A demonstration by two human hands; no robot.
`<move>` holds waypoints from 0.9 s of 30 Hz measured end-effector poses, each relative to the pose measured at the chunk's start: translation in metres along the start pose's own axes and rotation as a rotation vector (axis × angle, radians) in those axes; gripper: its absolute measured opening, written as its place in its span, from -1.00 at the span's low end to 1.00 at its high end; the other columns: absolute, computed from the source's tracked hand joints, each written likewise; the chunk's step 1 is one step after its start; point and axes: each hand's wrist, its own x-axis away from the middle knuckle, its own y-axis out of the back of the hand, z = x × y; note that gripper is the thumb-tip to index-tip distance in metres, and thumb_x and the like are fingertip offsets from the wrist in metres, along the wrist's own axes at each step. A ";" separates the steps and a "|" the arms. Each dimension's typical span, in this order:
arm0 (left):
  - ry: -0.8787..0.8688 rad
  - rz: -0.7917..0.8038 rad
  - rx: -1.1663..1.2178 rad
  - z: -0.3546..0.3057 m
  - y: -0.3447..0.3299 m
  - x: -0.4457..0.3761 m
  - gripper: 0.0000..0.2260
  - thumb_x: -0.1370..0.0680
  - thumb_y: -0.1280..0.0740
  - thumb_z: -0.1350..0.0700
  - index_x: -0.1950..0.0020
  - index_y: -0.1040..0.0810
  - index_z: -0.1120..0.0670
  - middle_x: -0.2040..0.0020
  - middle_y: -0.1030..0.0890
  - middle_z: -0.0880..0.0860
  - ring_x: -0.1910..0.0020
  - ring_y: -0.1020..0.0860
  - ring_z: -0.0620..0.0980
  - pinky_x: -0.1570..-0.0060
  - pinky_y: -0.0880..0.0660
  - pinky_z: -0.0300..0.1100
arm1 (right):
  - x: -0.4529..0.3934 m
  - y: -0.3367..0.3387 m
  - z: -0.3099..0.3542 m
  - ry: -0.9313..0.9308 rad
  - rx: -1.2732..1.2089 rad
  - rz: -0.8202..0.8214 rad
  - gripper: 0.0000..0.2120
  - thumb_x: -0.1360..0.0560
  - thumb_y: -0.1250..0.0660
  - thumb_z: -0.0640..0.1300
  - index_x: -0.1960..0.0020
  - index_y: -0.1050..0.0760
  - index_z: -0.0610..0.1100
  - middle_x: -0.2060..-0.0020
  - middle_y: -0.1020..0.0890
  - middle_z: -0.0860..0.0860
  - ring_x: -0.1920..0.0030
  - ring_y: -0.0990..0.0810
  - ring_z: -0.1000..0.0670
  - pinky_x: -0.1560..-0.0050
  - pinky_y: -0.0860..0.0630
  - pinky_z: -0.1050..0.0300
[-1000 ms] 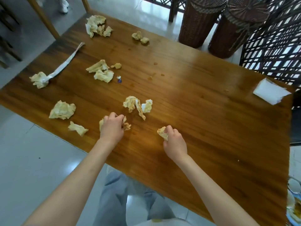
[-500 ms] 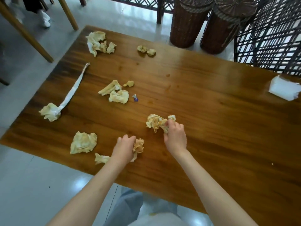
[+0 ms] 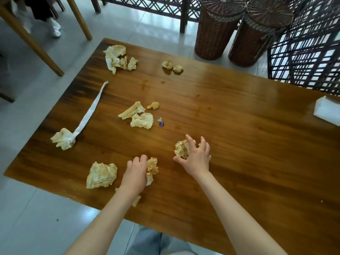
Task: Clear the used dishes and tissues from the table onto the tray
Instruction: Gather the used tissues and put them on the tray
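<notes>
Several crumpled, stained tissues lie across the wooden table (image 3: pixel 239 137). My left hand (image 3: pixel 135 173) grips one crumpled tissue (image 3: pixel 152 168) near the front edge. My right hand (image 3: pixel 196 157) curls its fingers round a balled tissue wad (image 3: pixel 181 149) at the table's middle. A loose tissue (image 3: pixel 101 175) lies just left of my left hand, and a small scrap (image 3: pixel 136 200) shows under my left wrist. More tissues sit at the centre (image 3: pixel 141 120), far left (image 3: pixel 63 139) with a long white paper strip (image 3: pixel 90 112), and far back (image 3: pixel 116 57). No tray or dishes are in view.
A small purple wrapper (image 3: pixel 161 123) lies near the centre tissues. A white napkin stack (image 3: pixel 326 112) sits at the right edge. Two wicker baskets (image 3: pixel 215 30) and a lattice screen (image 3: pixel 309 48) stand behind the table. Chair legs (image 3: pixel 36 43) stand at the far left.
My right hand moved forward from the front edge to the centre wad and gathered it with its tissue. My left hand keeps its tissue. The camera view shifted back.
</notes>
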 end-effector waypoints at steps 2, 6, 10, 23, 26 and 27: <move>0.012 -0.007 -0.014 0.006 0.000 0.000 -0.60 -0.51 -0.24 0.32 -0.30 -0.29 0.05 -0.17 -0.44 0.07 -0.12 -0.38 0.05 -0.06 -0.42 -0.16 | -0.002 -0.004 0.002 -0.001 0.067 0.020 -0.21 -0.32 -0.43 0.25 -0.43 -0.12 0.21 -0.49 -0.04 -0.14 -0.47 0.04 -0.25 -0.34 -0.13 -0.32; 0.053 -0.014 -0.050 0.018 0.006 0.002 -0.60 -0.50 -0.30 0.26 -0.29 -0.31 0.03 -0.17 -0.44 0.06 -0.13 -0.38 0.05 -0.08 -0.43 -0.17 | -0.004 -0.005 0.006 0.051 0.149 -0.087 -0.50 -0.44 -0.40 0.05 -0.32 -0.33 0.07 -0.35 -0.30 -0.15 -0.35 -0.22 -0.19 -0.24 -0.32 -0.14; 0.102 -0.020 -0.070 0.027 0.012 0.004 -0.59 -0.50 -0.33 0.17 -0.32 -0.33 0.02 -0.20 -0.43 0.07 -0.18 -0.36 0.06 -0.12 -0.41 -0.17 | -0.003 -0.005 0.012 0.153 0.075 -0.086 -0.62 -0.49 -0.29 -0.30 -0.26 -0.40 -0.03 -0.18 -0.41 -0.12 -0.17 -0.37 -0.11 -0.06 -0.51 0.06; 0.159 0.008 -0.125 0.052 0.014 0.025 -0.56 -0.47 -0.31 -0.14 -0.29 -0.37 -0.02 -0.24 -0.38 0.09 -0.27 -0.28 0.09 -0.14 -0.47 0.01 | 0.022 -0.010 0.030 0.275 -0.050 -0.090 -0.63 -0.42 -0.28 -0.41 -0.15 -0.45 -0.09 -0.11 -0.41 -0.09 -0.13 -0.41 -0.05 0.00 -0.50 0.19; 0.201 0.084 -0.140 0.058 0.007 0.031 -0.27 -0.34 -0.31 -0.38 -0.38 -0.20 -0.07 -0.45 -0.13 0.11 -0.44 -0.06 0.19 -0.23 -0.34 0.24 | 0.030 -0.012 0.032 0.297 -0.055 -0.089 -0.61 -0.41 -0.30 -0.42 -0.15 -0.46 -0.09 -0.12 -0.42 -0.08 -0.13 -0.41 -0.05 -0.02 -0.51 0.19; 0.224 0.132 -0.125 0.060 0.004 0.033 -0.13 -0.28 -0.31 -0.44 -0.45 -0.09 -0.09 -0.51 0.02 0.12 -0.48 0.07 0.24 -0.26 -0.25 0.32 | 0.033 -0.012 0.033 0.305 -0.054 -0.091 -0.61 -0.41 -0.30 -0.42 -0.16 -0.46 -0.09 -0.12 -0.42 -0.09 -0.14 -0.41 -0.05 -0.02 -0.51 0.19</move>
